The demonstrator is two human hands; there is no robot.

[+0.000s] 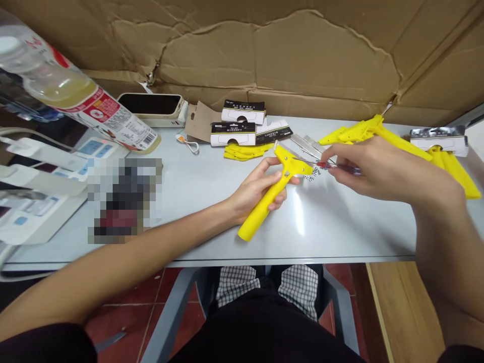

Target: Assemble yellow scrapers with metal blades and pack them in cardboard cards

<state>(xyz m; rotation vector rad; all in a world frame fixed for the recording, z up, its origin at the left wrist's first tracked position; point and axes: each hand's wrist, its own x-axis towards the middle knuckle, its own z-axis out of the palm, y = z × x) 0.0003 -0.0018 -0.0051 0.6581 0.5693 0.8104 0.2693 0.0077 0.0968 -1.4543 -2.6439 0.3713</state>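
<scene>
So the left hand [260, 189] is wrapped round a yellow scraper-type tool [266, 201], handle pointing to about 7 o'clock, mid-worktop [212, 186]. Right hand's [363, 164] pinching a screwdriver [336, 166], tip up at the tool's head. Loose screws [312, 176] sit just beside the head, around 4 o'clock. Bottle's [94, 103] off at 10 o'clock, leaning a bit, lol.
</scene>
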